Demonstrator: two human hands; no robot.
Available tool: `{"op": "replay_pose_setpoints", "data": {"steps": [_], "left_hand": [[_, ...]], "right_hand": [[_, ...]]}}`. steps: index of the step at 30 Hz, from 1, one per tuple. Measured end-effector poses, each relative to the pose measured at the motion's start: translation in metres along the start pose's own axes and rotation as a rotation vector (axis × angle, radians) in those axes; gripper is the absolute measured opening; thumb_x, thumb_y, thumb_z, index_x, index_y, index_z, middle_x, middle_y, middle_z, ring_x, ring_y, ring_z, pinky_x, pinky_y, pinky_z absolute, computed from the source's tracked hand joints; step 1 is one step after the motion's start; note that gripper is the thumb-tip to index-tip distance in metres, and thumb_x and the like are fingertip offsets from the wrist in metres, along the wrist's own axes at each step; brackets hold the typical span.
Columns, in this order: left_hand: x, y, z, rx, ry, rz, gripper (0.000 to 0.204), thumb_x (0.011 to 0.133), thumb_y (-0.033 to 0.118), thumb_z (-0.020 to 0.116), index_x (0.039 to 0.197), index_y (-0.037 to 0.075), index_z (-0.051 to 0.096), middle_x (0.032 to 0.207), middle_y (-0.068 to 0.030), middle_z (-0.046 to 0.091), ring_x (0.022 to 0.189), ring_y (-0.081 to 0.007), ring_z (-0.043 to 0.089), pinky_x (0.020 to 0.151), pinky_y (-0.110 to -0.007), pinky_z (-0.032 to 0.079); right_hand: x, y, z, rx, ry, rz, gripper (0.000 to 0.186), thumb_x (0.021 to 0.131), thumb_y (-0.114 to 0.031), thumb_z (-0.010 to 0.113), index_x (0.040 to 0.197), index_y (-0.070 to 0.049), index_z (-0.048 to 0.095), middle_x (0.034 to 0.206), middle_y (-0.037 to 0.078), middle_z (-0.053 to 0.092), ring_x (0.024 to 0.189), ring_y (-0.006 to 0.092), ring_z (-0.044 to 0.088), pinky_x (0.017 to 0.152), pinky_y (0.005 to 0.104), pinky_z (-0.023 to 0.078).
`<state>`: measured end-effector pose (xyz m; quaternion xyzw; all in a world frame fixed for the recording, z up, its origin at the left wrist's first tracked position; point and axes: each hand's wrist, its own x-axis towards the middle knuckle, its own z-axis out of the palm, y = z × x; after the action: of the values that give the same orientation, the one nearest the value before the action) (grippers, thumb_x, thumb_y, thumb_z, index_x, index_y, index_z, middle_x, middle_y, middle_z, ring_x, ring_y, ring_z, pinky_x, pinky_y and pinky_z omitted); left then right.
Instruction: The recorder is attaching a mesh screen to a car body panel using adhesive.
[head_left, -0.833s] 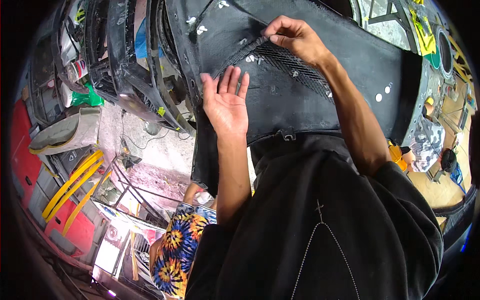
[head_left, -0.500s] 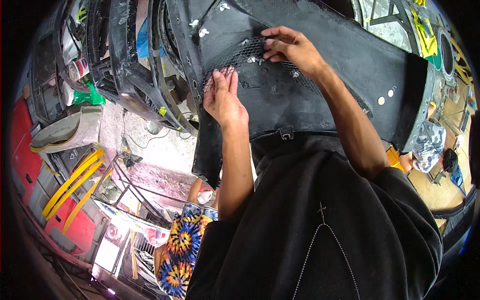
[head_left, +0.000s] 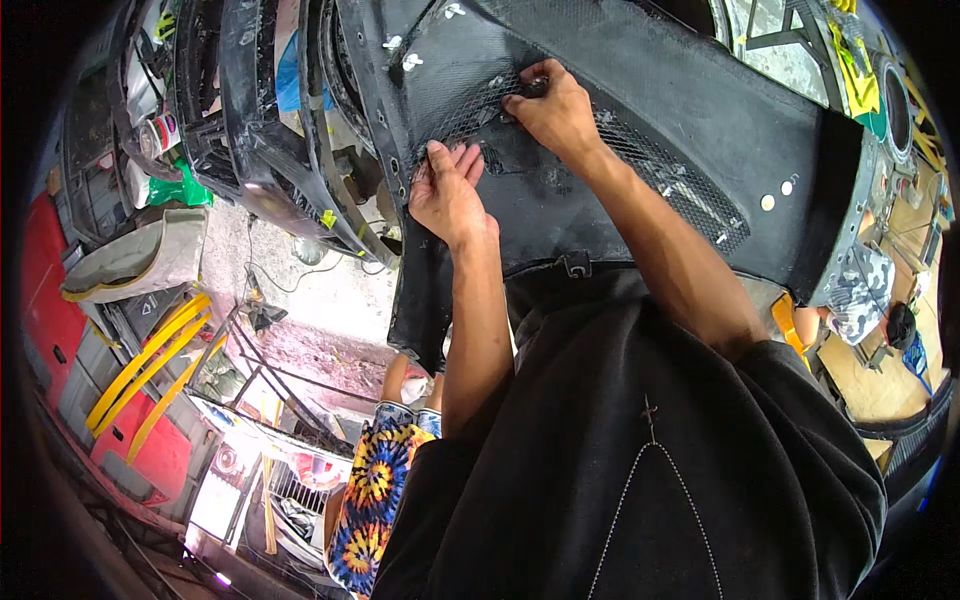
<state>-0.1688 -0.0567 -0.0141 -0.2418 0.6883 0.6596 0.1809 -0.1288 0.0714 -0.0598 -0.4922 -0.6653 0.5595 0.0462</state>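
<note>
A long strip of black wire mesh [head_left: 672, 184] lies along the underside of a large black molded panel [head_left: 600, 218], which looks like a car bumper. My right hand [head_left: 556, 112] pinches the mesh's upper edge near the middle, thumb and forefinger closed on it. Lower and to the left, my left hand [head_left: 452, 200] is palm up, its thumb and fingertips at the mesh's near left end. Its grip is loose, and the other fingers are slightly curled. White wing-shaped fasteners [head_left: 411, 62] stick up from the panel at the upper left.
Dark bumper shells [head_left: 255, 110] stand at the left, beside a grey curved part [head_left: 135, 262] and yellow strips [head_left: 150, 360]. A person in a tie-dye garment [head_left: 375, 490] is at the lower left. Another person in a camouflage garment [head_left: 862, 292] is at the right.
My right hand has moved slightly left and down along the mesh. The mesh's right part now lies flatter and shows more fully. The left hand has barely shifted.
</note>
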Motion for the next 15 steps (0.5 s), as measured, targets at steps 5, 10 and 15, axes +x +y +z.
{"op": "replay_pose_setpoints", "data": {"steps": [5, 10, 15], "left_hand": [[0.001, 0.000, 0.001, 0.057, 0.045, 0.008, 0.040, 0.100, 0.024, 0.062, 0.113, -0.014, 0.058, 0.106, -0.0277, 0.069, 0.085, -0.0307, 0.074, 0.072, -0.033, 0.061], [0.002, 0.000, 0.006, 0.030, 0.072, 0.029, 0.033, 0.097, 0.020, 0.063, 0.107, -0.012, 0.060, 0.100, -0.0262, 0.070, 0.079, -0.0283, 0.074, 0.067, -0.030, 0.061], [0.007, -0.009, 0.004, -0.041, 0.057, 0.111, 0.031, 0.096, 0.020, 0.064, 0.103, -0.010, 0.061, 0.093, -0.0236, 0.071, 0.075, -0.0267, 0.073, 0.063, -0.029, 0.060]], "right_hand": [[-0.005, -0.018, -0.006, -0.108, 0.003, 0.035, 0.045, 0.076, -0.021, 0.078, 0.115, -0.003, 0.064, 0.103, 0.022, 0.072, 0.100, 0.0372, 0.070, 0.090, 0.0402, 0.054], [0.003, -0.014, -0.010, 0.036, 0.041, -0.085, 0.033, 0.082, -0.014, 0.074, 0.112, -0.003, 0.066, 0.095, 0.017, 0.073, 0.088, 0.0289, 0.071, 0.082, 0.0361, 0.055], [0.011, -0.006, -0.004, 0.147, -0.050, -0.055, 0.027, 0.083, -0.012, 0.074, 0.108, -0.004, 0.069, 0.089, 0.014, 0.074, 0.081, 0.0223, 0.071, 0.077, 0.0331, 0.055]]}}
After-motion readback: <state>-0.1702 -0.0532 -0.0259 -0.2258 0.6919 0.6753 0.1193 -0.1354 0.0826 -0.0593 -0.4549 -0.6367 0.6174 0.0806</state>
